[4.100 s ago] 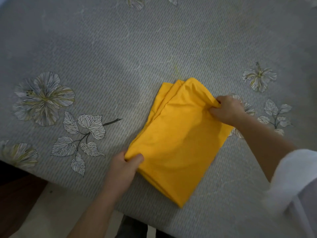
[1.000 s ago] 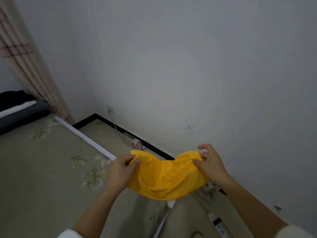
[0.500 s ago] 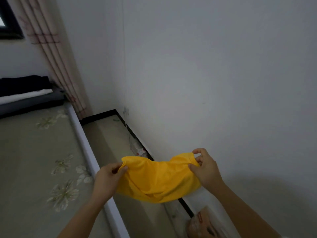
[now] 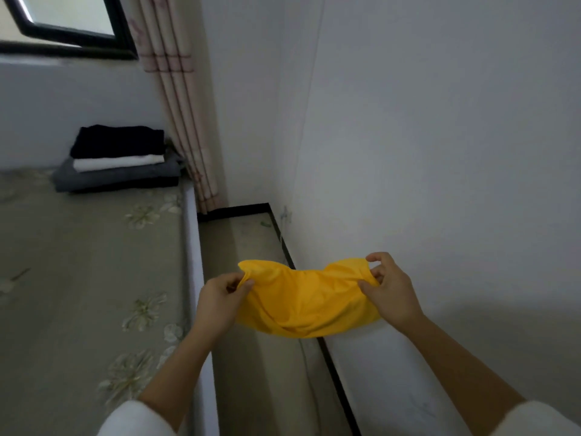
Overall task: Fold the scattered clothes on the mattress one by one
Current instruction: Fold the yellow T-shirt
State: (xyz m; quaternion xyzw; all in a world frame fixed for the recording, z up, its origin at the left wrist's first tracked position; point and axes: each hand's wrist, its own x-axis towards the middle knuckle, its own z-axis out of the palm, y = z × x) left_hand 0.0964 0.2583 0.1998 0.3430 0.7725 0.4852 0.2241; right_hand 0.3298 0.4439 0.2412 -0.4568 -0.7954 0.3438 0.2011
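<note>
Swung further left since a second ago, both hands keep the yellow garment (image 4: pixel 306 302) pinched: left hand (image 4: pixel 220 302), right hand (image 4: pixel 391 294) (folded stack (image 4: pixel 118 157) now visible).

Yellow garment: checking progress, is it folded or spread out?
Folded: the yellow garment sags as a compact bundle between left hand and right hand.

The top edge crops the window (image 4: pixel 67 26); the bottom edge crops both sleeves (image 4: pixel 132 420).

The room was dim and softly blurred; daylight came from the window (image 4: pixel 67 14), and wide-angle distortion bent the edges
</note>
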